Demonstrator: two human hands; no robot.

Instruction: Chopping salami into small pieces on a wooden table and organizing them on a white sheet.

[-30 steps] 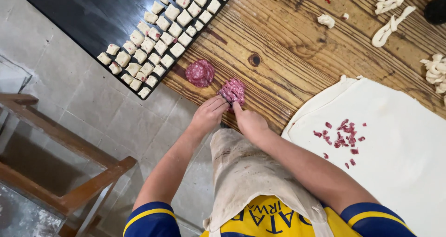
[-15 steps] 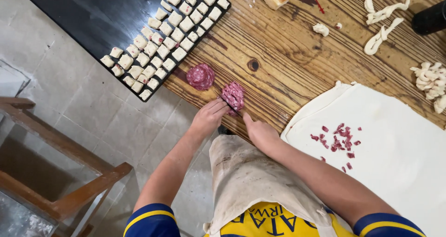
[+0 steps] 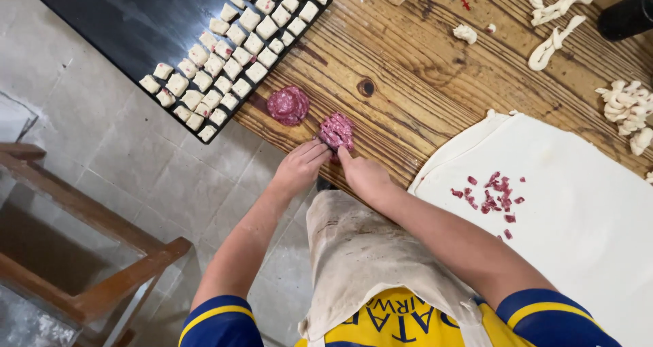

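Observation:
My left hand [image 3: 300, 166] and my right hand [image 3: 362, 174] meet at the near edge of a wooden table [image 3: 415, 82]. Their fingertips touch a small pile of chopped red sausage [image 3: 337, 131] from the near side. Neither hand is closed around anything. A stack of round sausage slices [image 3: 288, 105] lies just left of the pile. To the right lies a rolled-out sheet of pale dough [image 3: 578, 204] with a scatter of chopped sausage bits [image 3: 493, 196] on it.
A black tray [image 3: 122, 21] with several small dough squares [image 3: 224, 65] sits at the table's left end. Dough scraps [image 3: 629, 109] and strips [image 3: 554, 27] lie at the far right, beside a dark bottle [image 3: 626, 15]. A wooden chair [image 3: 81, 252] stands on the tiled floor.
My right hand drew back from the sausage pile toward the table edge, then came forward so its fingertips touch the pile again. My left hand has stayed at the pile.

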